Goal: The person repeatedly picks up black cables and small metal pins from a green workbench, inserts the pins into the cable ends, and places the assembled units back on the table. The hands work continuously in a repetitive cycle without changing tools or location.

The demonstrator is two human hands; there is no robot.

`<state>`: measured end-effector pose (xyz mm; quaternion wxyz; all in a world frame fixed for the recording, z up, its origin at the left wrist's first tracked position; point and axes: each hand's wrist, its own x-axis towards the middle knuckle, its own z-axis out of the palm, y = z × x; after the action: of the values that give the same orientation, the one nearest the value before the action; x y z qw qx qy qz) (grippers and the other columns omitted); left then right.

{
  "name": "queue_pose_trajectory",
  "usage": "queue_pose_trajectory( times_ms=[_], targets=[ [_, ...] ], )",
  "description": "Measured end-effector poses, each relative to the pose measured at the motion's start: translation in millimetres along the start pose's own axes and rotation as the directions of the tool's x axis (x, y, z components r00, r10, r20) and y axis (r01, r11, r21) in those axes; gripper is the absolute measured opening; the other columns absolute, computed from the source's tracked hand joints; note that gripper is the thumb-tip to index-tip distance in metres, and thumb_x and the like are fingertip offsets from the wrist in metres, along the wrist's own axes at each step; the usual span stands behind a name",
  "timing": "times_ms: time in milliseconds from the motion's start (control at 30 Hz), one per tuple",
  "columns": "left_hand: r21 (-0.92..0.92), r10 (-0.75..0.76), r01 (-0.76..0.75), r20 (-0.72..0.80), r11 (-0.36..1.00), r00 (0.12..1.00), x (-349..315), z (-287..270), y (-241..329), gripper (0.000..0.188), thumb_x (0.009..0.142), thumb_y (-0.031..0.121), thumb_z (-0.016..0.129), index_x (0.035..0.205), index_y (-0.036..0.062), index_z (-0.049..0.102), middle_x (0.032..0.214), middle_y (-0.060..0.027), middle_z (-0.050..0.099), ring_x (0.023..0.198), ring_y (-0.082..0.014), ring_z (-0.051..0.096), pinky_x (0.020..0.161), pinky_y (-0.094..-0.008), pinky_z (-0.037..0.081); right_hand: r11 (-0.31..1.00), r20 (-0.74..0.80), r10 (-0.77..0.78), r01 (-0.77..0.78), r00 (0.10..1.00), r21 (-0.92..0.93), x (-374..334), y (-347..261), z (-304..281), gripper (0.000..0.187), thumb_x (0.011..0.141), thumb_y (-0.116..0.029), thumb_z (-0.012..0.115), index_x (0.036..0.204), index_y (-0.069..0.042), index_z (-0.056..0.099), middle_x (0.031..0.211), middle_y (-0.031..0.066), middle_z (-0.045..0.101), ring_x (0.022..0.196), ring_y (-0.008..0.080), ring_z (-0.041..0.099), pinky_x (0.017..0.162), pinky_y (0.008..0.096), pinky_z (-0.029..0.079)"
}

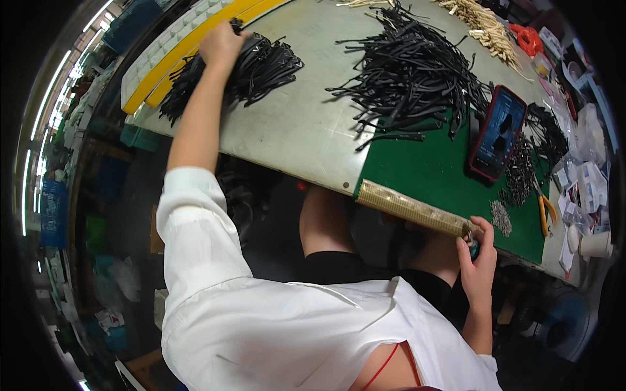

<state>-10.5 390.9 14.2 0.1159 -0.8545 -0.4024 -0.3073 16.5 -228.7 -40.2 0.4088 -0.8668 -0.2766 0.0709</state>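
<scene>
At the far left of the table, my left hand (pixel 223 45) reaches over a pile of thin black cords (pixel 266 65). Its fingers are closed, and the dark end of a black cord piece (pixel 236 25) sticks out beyond them. My right hand (pixel 479 264) is at the table's front edge, by the end of a gold-coloured ribbed strip (pixel 417 210). Its thumb and fingers close round a small tool with a teal part (pixel 474 247), mostly hidden by the hand. A larger heap of black cords (pixel 417 72) lies across the middle, partly on a green mat (pixel 411 163).
A phone in a red case (pixel 497 133) stands tilted on the mat. Beside it are small dark metal parts (pixel 520 173), silvery bits (pixel 501 218) and orange-handled pliers (pixel 544 208). Beige cords (pixel 486 29) lie far right. A yellow-edged rack (pixel 153 78) borders the left.
</scene>
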Motion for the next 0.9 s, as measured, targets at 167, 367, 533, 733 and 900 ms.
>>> queue_pose_trajectory(
  times_ms=[167, 367, 533, 733, 900],
  targets=[
    [0.119, -0.231, 0.214, 0.148, 0.969, 0.962, 73, 29, -93, 0.084, 0.069, 0.077, 0.070, 0.112, 0.0055, 0.066, 0.105, -0.0183, 0.072, 0.098, -0.0357, 0.070, 0.081, -0.0458, 0.055, 0.984, 0.013, 0.142, -0.142, 0.990, 0.111, -5, -2, 0, 0.037, 0.087, -0.004, 0.064, 0.122, -0.004, 0.053, 0.074, 0.0056, 0.054, 0.067, 0.0136, 0.050, 0.063, 0.0276, 0.042],
    [0.155, -0.337, 0.300, 0.407, 0.941, 0.849, 72, 94, -87, 0.111, 0.075, 0.092, 0.041, 0.141, 0.0038, 0.053, 0.152, -0.0239, 0.040, 0.144, -0.0425, 0.030, 0.112, -0.0628, 0.026, 0.980, -0.049, 0.171, -0.164, 0.984, 0.115, -3, -5, 2, 0.034, 0.087, -0.003, 0.064, 0.119, -0.003, 0.054, 0.080, 0.0069, 0.059, 0.072, 0.0141, 0.053, 0.068, 0.0273, 0.045],
    [0.336, -0.399, 0.264, 0.439, 0.904, 0.805, 108, 107, -150, 0.110, 0.079, 0.091, 0.030, 0.148, 0.0074, 0.045, 0.158, -0.0244, 0.029, 0.147, -0.0433, 0.023, 0.111, -0.0673, 0.019, 0.976, 0.013, 0.148, -0.148, 0.989, 0.160, 3, -5, -2, 0.036, 0.086, -0.004, 0.067, 0.120, -0.004, 0.055, 0.087, 0.0082, 0.064, 0.075, 0.0144, 0.057, 0.072, 0.0263, 0.047],
    [-0.491, 0.516, -0.543, -0.204, 0.681, 0.832, -40, -44, 108, 0.022, 0.089, 0.021, 0.066, 0.105, 0.0052, 0.069, 0.102, -0.0121, 0.070, 0.096, -0.0312, 0.065, 0.084, -0.0399, 0.050, 0.961, -0.008, 0.172, -0.166, 0.985, 0.219, 2, -4, -13, 0.038, 0.086, -0.006, 0.068, 0.122, -0.004, 0.055, 0.093, 0.0096, 0.066, 0.082, 0.0148, 0.061, 0.077, 0.0271, 0.048],
    [-0.524, 0.841, -0.711, 0.017, 0.468, 0.541, -208, -85, 220, 0.026, 0.077, 0.014, 0.076, 0.093, 0.0053, 0.058, 0.087, -0.0097, 0.060, 0.085, -0.0296, 0.063, 0.071, -0.0407, 0.053, 0.979, 0.002, 0.084, -0.083, 0.996, 0.187, 4, -10, -23, 0.039, 0.085, -0.009, 0.069, 0.122, -0.004, 0.055, 0.089, 0.0111, 0.067, 0.081, 0.0182, 0.064, 0.077, 0.0292, 0.049]
  ],
)
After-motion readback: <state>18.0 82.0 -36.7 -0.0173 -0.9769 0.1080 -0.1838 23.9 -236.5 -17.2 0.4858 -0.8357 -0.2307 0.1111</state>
